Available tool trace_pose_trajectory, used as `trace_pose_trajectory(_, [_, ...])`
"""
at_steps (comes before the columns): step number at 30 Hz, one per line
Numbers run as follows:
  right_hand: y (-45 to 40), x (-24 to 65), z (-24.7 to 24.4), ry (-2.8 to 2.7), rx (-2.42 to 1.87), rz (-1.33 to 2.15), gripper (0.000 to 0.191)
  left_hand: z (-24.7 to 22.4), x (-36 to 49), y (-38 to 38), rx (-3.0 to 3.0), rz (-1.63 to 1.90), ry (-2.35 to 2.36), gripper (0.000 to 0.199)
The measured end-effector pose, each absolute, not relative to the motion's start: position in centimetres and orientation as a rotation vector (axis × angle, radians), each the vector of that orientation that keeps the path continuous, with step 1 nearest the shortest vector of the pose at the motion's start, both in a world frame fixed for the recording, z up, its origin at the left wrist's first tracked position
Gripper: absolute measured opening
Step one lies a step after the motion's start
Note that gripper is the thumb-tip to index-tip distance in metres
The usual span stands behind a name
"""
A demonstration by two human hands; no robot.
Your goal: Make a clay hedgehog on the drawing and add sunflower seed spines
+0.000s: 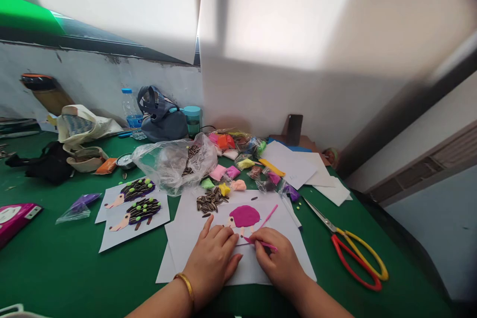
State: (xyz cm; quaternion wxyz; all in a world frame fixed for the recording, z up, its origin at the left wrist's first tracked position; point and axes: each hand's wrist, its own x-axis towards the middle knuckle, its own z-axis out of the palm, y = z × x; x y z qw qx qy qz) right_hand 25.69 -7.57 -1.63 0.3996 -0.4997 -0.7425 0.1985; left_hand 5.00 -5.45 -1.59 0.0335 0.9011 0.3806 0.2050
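Observation:
My left hand (216,253), with a gold bangle at the wrist, lies palm down on white paper (186,238), fingers spread, holding nothing. Its fingertips touch the lower left of a card bearing a magenta clay hedgehog (244,216) with a pale face and legs. In my right hand (278,258) is a thin pink tool (267,245), pinched in the fingers, its tip near the hedgehog's feet. A second pink stick (269,214) lies right of the magenta body. Striped sunflower seeds (210,200) are heaped above the card.
Two finished-looking hedgehog cards (139,216) lie at left. Red-and-yellow scissors (346,243) are open at right. Behind are a plastic bag of seeds (179,159), coloured clay packets (227,171), a phone (294,130), a water bottle (131,109) and a blue-grey bag (162,121).

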Motion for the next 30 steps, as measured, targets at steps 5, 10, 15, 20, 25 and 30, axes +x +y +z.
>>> trace_pose_trajectory(5, [-7.5, 25.7, -1.8, -1.873, -1.267, 0.512, 0.02, -1.8, 5.0, -5.5, 2.778, 0.607, 1.18, 0.032])
trace_pose_trajectory(10, [-7.6, 25.7, -1.9, -1.888, -1.267, 0.522, 0.02, -1.7, 5.0, -5.5, 2.77, 0.556, 1.185, 0.032])
trace_pose_trajectory(15, [-7.5, 25.7, -1.8, -1.884, -1.27, 0.528, 0.02, -1.6, 5.1, -5.4, 2.767, 0.532, 1.182, 0.031])
trace_pose_trajectory(20, [-7.5, 25.7, -1.9, -1.882, -1.268, 0.542, 0.02, -1.6, 5.0, -5.4, 2.766, 0.526, 1.188, 0.031])
trace_pose_trajectory(25, [-7.5, 26.1, -2.0, -1.806, -1.271, 0.57, 0.018, -1.7, 5.0, -5.5, 2.779, 0.492, 1.182, 0.035])
trace_pose_trajectory(30, [-7.2, 26.9, -2.0, -1.717, -1.293, 0.593, 0.018, -2.0, 5.0, -5.6, 2.798, 0.487, 1.188, 0.032])
